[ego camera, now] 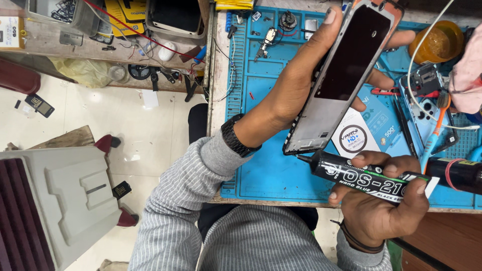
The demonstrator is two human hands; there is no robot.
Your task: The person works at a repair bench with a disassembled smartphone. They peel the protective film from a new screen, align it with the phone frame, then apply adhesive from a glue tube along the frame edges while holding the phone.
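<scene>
Looking from the left side, there is a grey plastic box-like machine on the pale floor, and behind it a cluttered wooden workbench with small tools and red wires.

The table carries a bright blue rubber work mat with little compartments along its edges. Above this mat the left hand, with a black wristband and a grey striped sleeve, is closed around a black and grey phone frame with an orange rim. The thumb lies on the left edge and the fingertips come out on the right edge. The long axis of the frame goes from the lower left to the upper right, and its lower end is tilted down toward the person. The frame is lifted, not lying on the mat.

Just under the lower end of the frame, the right hand is wrapped around a black tube of glue with white letters. The tube lies almost horizontal, slightly lower on the right, and its thin black nozzle points left, very near the bottom corner of the frame.

On the right there are a round white sticker on the mat, an orange and blue brush, an orange round cup and a pink cloth.
</scene>
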